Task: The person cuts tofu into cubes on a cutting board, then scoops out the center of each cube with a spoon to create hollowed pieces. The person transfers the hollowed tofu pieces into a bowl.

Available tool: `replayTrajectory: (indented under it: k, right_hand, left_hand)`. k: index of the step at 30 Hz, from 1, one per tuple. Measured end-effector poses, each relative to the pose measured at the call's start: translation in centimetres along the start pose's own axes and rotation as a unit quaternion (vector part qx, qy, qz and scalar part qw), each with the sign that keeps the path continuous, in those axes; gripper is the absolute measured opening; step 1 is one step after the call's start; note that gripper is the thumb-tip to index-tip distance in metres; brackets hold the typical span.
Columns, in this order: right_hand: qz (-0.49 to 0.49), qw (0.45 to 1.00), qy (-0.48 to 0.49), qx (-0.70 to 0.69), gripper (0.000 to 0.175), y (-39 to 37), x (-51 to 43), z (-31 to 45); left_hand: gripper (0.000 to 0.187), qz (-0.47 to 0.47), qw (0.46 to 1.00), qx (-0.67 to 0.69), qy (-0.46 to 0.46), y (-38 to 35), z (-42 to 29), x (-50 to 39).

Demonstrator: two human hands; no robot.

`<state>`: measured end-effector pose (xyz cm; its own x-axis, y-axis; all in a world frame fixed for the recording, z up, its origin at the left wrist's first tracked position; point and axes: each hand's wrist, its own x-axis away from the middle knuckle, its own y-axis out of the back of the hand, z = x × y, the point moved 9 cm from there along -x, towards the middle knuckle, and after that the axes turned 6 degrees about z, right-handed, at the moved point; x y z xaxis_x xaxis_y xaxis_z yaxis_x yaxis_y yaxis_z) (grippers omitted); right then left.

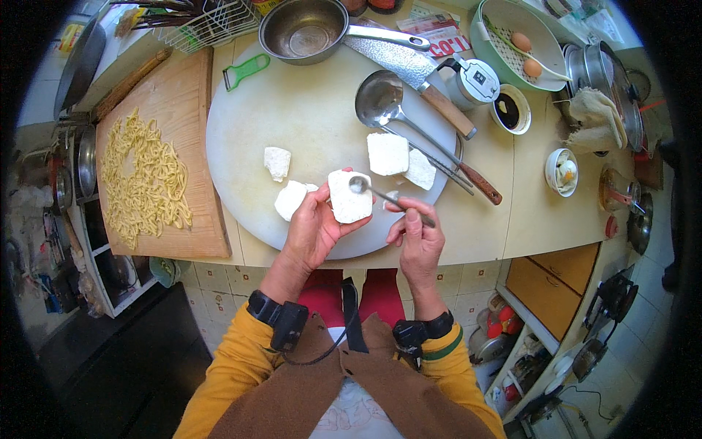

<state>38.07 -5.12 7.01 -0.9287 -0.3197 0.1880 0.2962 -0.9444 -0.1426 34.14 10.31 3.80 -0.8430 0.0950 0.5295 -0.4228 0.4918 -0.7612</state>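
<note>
In my left hand (315, 225) lies a white block, perhaps tofu or steamed bread (356, 207), held by fingers and thumb above the near part of a round white cutting board (307, 115). My right hand (418, 233) grips a metal spoon (389, 200) by its handle; the bowl rests against the block's upper face. Left of the held block, more white pieces (277, 163) lie on the board. To the right, a white block (388, 154) sits beside another white piece (421, 170), close to a steel ladle (406, 118) and metal tongs or chopsticks (452, 176).
A wooden board (205, 230) with cut noodles (145, 181) stands left. Along the back are a steel pan (304, 35), a green peeler (245, 71) and a cleaver (395, 55). Bowls of dark sauce (511, 110) and white food (562, 173) stand right, below a green colander with eggs (482, 49).
</note>
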Motion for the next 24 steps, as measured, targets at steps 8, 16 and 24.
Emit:
replayTrajectory:
  k: [8, 16, 24]
  right_hand:
    - [0.031, 0.999, 0.021, 0.004, 0.024, -0.4, -0.3, 0.5]
    - [0.027, 0.998, -0.019, -0.044, 0.023, -0.1, 0.7, -0.6]
    - [0.010, 0.998, -0.026, -0.053, 0.024, -0.4, 0.2, -0.9]
  left_hand:
    - [0.048, -0.007, 1.000, -0.004, -0.002, -0.1, -0.3, 0.1]
    - [0.049, -0.009, 1.000, -0.010, -0.005, 0.5, -0.8, 0.1]
    - [0.050, -0.011, 1.000, -0.013, -0.008, 0.6, -0.7, 0.3]
